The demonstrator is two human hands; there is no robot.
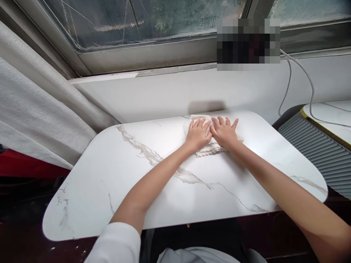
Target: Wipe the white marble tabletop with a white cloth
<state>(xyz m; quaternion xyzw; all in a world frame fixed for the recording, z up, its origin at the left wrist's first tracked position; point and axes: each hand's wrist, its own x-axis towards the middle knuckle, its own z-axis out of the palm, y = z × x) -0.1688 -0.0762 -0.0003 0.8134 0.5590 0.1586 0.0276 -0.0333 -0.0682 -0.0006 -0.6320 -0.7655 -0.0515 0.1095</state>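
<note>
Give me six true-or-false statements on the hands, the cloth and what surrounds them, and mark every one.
1. The table has a white top with marble-like veins. True.
2. The left hand and the right hand both rest on an off-white cloth. True.
3. The cloth hangs over the table's near edge. False: it lies on the tabletop, toward the far edge by the wall.
4. The right hand is clenched in a fist. False: its fingers are spread.
5. A pale curtain hangs at the left of the picture. True.
6. The hands are at opposite ends of the table. False: they are side by side.
</note>
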